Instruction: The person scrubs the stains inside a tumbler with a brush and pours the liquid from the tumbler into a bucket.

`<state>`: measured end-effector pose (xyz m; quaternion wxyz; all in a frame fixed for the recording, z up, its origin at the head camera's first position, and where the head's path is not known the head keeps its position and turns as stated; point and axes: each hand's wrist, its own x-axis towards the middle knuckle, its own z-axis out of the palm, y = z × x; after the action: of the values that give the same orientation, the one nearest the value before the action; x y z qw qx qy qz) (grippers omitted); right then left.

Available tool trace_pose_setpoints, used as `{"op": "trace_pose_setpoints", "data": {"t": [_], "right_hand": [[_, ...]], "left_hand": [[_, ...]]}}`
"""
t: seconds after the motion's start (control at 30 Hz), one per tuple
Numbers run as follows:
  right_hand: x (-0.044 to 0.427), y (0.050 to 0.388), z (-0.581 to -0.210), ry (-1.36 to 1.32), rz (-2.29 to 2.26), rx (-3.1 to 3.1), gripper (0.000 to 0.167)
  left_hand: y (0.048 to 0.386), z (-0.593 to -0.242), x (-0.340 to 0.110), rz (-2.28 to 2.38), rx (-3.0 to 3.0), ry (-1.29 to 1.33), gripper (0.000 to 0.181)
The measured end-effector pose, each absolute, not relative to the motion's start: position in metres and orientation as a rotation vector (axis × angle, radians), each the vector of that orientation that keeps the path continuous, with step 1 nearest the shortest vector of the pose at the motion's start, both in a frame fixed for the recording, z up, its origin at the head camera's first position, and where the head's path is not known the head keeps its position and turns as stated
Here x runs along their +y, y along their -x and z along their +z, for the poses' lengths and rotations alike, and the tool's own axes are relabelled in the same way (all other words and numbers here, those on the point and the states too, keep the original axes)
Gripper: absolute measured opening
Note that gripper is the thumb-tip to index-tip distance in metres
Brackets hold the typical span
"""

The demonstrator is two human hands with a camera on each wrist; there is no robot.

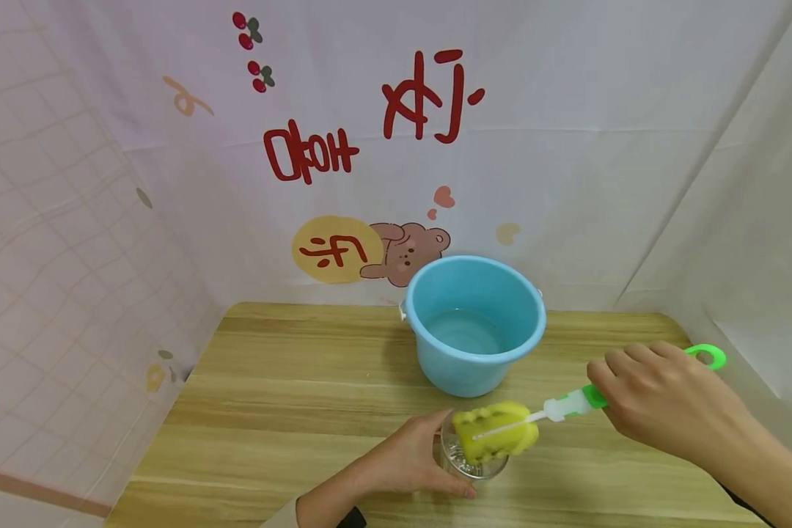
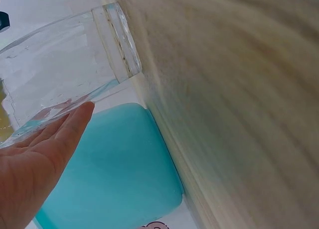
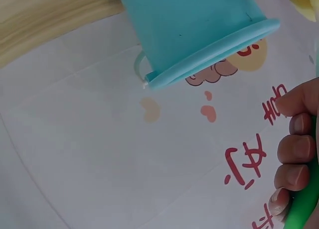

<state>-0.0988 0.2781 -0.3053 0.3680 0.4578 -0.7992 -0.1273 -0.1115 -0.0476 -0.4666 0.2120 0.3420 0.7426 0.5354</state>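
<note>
In the head view my left hand (image 1: 412, 455) grips a clear drinking glass (image 1: 458, 469) near the table's front. The left wrist view shows the glass (image 2: 65, 55) with its thick base close to the wood; whether it touches, I cannot tell. My right hand (image 1: 660, 400) is wrapped round the green and white handle (image 1: 570, 405) of a sponge cup brush. Its yellow sponge head (image 1: 498, 433) lies at the mouth of the glass, covering part of the rim. In the right wrist view the curled fingers (image 3: 294, 149) hold the green handle end (image 3: 301, 206).
Behind the glass stands a light blue bucket (image 1: 475, 374) with some water in its bottom. Both rest on a wood-grain table (image 1: 270, 411). A white printed cloth (image 1: 567, 183) hangs along the table's back, with more cloth at both sides.
</note>
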Motion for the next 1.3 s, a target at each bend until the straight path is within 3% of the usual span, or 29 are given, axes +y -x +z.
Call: {"op": "trace_pose_setpoints", "data": {"t": [1.0, 1.3], "right_hand": [[0.217, 0.107, -0.282, -1.338, -0.767, -2.002, 0.037], [0.204, 0.105, -0.298, -1.361, -0.891, -1.993, 0.024]], "left_hand": [[0.114, -0.469, -0.048, 1.494, 2.031, -0.950, 0.079], [0.113, -0.470, -0.047, 1.465, 2.087, -0.938, 0.078]]}}
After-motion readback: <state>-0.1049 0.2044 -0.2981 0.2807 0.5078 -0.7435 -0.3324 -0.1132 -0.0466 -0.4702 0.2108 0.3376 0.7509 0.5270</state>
